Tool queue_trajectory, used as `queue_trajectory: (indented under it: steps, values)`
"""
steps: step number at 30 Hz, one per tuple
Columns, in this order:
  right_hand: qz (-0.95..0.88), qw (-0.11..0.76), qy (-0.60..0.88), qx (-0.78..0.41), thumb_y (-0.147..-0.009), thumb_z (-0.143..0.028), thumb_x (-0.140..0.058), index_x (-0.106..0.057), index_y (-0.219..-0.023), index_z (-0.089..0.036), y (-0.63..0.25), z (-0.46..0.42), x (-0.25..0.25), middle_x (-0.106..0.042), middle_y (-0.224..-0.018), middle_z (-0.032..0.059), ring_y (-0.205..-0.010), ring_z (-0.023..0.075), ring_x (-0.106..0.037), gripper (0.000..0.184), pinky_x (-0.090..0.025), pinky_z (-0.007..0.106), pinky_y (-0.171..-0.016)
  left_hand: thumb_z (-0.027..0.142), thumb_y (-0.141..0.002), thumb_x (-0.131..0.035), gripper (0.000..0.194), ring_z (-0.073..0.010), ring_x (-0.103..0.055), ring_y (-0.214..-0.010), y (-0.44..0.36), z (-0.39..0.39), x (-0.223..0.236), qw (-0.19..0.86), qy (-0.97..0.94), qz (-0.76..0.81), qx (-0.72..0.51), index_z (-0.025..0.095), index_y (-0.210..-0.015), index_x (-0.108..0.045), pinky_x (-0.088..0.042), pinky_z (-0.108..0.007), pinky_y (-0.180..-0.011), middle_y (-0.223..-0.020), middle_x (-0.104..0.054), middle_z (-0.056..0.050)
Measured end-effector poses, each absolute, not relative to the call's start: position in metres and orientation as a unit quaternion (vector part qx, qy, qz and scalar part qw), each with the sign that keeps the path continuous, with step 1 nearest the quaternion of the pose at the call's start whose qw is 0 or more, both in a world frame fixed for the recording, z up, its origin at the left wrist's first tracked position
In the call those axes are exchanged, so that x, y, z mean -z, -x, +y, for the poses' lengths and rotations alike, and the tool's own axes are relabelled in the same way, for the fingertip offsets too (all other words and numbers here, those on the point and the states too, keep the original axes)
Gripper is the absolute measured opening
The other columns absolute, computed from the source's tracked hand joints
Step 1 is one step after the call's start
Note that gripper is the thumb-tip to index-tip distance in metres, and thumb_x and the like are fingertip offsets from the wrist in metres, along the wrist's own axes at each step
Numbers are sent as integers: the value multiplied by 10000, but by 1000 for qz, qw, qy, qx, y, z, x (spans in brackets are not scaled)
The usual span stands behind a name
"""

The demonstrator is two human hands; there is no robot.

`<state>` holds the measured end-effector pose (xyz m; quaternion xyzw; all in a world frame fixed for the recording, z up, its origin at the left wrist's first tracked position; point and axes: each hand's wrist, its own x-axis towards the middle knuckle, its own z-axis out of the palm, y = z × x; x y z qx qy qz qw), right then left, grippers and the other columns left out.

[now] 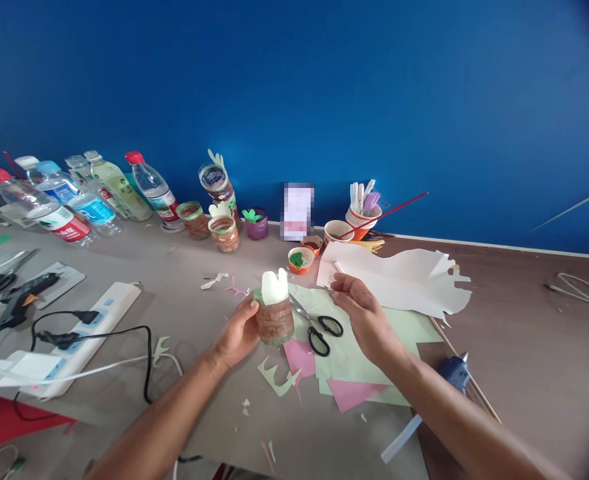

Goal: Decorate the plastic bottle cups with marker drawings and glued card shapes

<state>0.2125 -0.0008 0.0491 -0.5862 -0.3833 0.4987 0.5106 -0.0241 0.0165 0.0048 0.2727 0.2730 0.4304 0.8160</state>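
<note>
My left hand [240, 332] is wrapped round the side of a small brown-painted cup [275, 321], which looks like a cut-off bottle bottom. A pale green paper cut-out [274, 287] with rounded lobes stands up from its rim. Over the green paper sheets, my right hand [357, 303] has its thumb and fingertips pinched together. Something small may be between them, but I cannot make it out. Between the two hands lie black-handled scissors [319, 330]. Just beyond my right fingers is a large white sheet [394, 273] with a ragged end.
Several bottles [154, 193] and painted cups [224, 233] line the back by the blue wall. A paint cup [301, 260] and a pen cup [361, 217] stand further right. At left are a power strip [91, 333] and cables; a blue glue gun [453, 373] lies at right.
</note>
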Motion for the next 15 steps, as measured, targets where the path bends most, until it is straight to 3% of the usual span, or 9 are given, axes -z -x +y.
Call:
queue_trajectory:
  steps: [7, 15]
  values:
    - [-462, 418, 658, -422, -719, -449, -636, -602, -1086, -188, -257, -6, -56, -656, -1007, 81, -931, 222, -615, 451, -492, 360, -835, 473, -846, -643, 515, -321, -636, -1162, 27, 21, -9, 822, -248, 289, -423, 73, -1170, -673, -437, -443, -1052, -1179, -721, -182]
    - [-647, 232, 627, -366, -823, -376, -526, -649, -958, -219, -256, -27, -56, -699, -867, 51, -798, 206, -643, 241, -512, 337, -724, 622, -819, -631, 585, -276, -688, -1068, 29, 27, -4, 793, -248, 295, -471, 136, -1141, -672, -465, -440, -1046, -1083, -751, -128]
